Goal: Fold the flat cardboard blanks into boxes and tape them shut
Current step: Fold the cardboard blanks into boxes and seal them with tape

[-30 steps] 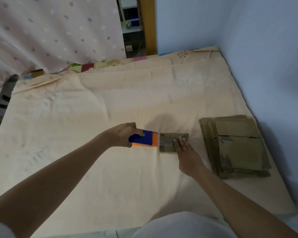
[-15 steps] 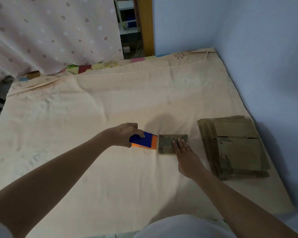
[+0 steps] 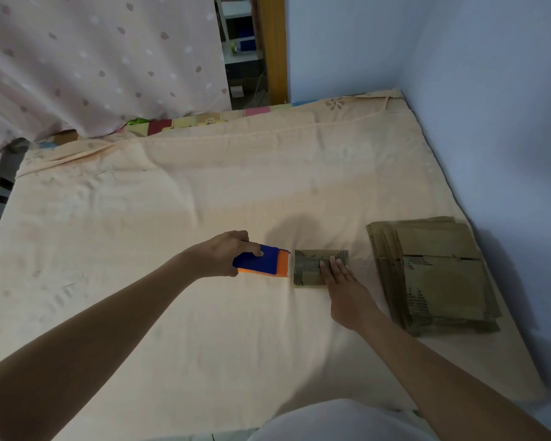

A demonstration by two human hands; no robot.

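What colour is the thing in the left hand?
The tape dispenser is blue on top and orange underneath and at its end, seen in the head view.

right hand [image 3: 344, 281] hides small box's [image 3: 309, 268] near corner.

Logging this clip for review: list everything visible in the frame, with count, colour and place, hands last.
small cardboard box: one, brown, mid-bed under the right hand
tape dispenser: one, blue and orange, just left of the box
stack of flat cardboard blanks: one pile, brown, right side by the wall
bed sheet: one, peach, covers the bed
curtain: one, pink, dotted, far left
wall: pale blue, right
left hand: grips the dispenser
right hand: fingers flat on the box
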